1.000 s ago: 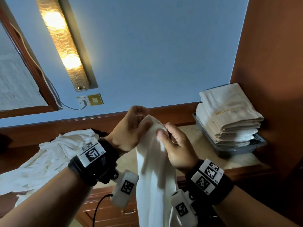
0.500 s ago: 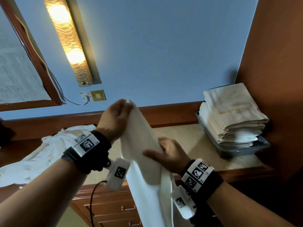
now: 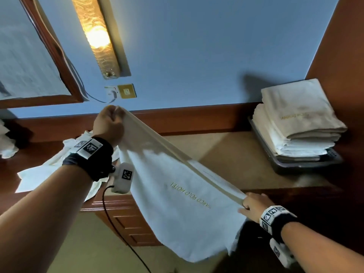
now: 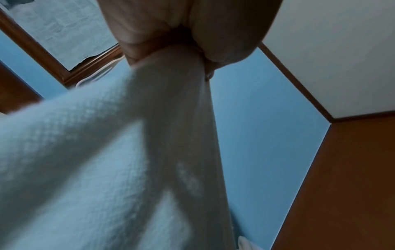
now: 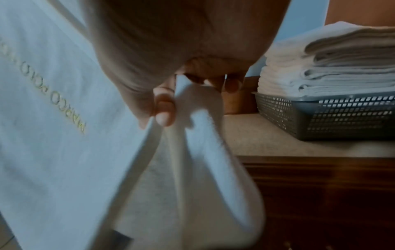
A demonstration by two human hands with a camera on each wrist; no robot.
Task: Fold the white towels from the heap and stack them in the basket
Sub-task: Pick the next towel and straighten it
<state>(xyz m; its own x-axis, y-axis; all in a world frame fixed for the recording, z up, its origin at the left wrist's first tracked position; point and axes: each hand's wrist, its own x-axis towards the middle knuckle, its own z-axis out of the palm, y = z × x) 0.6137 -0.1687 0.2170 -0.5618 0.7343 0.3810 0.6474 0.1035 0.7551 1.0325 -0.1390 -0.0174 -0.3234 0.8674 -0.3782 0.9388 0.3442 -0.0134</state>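
A white towel (image 3: pixel 177 203) with gold lettering hangs stretched in the air in front of the counter. My left hand (image 3: pixel 110 123) grips its upper corner in a fist, raised at the left. My right hand (image 3: pixel 250 203) pinches the opposite end of the same edge, lower and to the right; the thumb and fingers (image 5: pixel 164 108) clamp the doubled hem there. In the left wrist view the towel (image 4: pixel 107 152) falls from my closed left hand (image 4: pixel 183 42). The heap of white towels (image 3: pixel 65 164) lies on the counter's left. The grey basket (image 3: pixel 303 164) at the right carries a stack of folded towels (image 3: pixel 295 119).
The beige counter top (image 3: pixel 236 154) with a wooden edge and drawers below stands against a blue wall. A lit wall lamp (image 3: pixel 98 36) and a socket (image 3: pixel 126 91) are above. A wooden panel (image 3: pixel 344 56) closes the right side behind the basket. A black cable hangs from my left wrist.
My hands have drawn apart: the left rose up and left, the right slid down and right along the hem. The towel, bunched before, now spreads out flat between them.
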